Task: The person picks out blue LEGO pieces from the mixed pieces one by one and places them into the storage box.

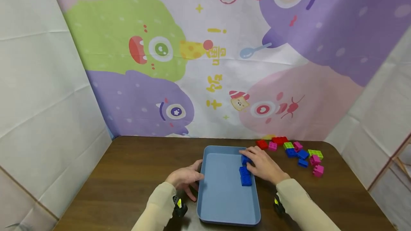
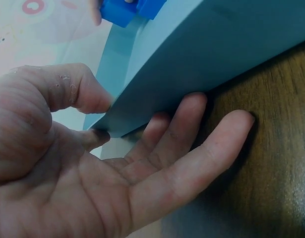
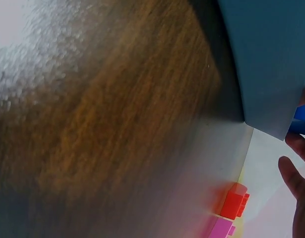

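Observation:
A shallow blue-grey tray (image 1: pixel 224 202) lies lengthwise in front of me on the table. My left hand (image 1: pixel 186 177) holds the tray's left side; in the left wrist view its thumb (image 2: pixel 90 94) meets the rim and other fingers spread along the outer wall. Over the tray's far right corner, my right hand (image 1: pixel 264 165) grips a blue toy building block (image 1: pixel 245 159), which its fingers partly cover. Just nearer along the same wall lies another blue building block (image 1: pixel 245 177), studs up. The right wrist view catches only part of the right hand (image 3: pixel 298 183) at its edge.
Loose building blocks lie at the table's far right: red blocks (image 1: pixel 280 140), green blocks (image 1: pixel 315 153), pink blocks (image 1: pixel 318 170) and blue blocks (image 1: pixel 302 154). A cartoon-printed cloth (image 1: pixel 212 117) hangs behind the wooden table (image 1: pixel 135 174). White cloth (image 1: pixel 48 81) hangs at the left.

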Action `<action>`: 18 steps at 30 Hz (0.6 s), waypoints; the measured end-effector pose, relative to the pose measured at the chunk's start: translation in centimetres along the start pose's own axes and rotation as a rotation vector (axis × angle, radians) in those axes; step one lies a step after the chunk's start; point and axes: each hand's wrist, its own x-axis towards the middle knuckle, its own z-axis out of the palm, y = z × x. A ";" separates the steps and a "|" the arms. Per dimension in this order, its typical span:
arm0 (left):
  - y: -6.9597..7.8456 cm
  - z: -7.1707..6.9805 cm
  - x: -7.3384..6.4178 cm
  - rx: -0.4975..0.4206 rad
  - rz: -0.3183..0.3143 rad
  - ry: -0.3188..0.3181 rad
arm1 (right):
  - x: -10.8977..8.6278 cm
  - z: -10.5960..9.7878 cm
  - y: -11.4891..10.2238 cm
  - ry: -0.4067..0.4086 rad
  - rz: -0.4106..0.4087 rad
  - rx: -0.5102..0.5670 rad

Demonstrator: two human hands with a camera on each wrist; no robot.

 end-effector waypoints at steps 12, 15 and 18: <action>-0.2 0.1 -0.3 0.001 0.003 0.006 | 0.2 0.3 0.0 0.014 0.005 -0.021; -0.1 0.1 -0.2 0.003 0.000 0.006 | 0.2 0.1 0.0 -0.002 0.015 -0.013; 0.1 0.1 0.0 0.007 -0.006 0.000 | 0.2 -0.1 0.2 -0.030 0.034 -0.013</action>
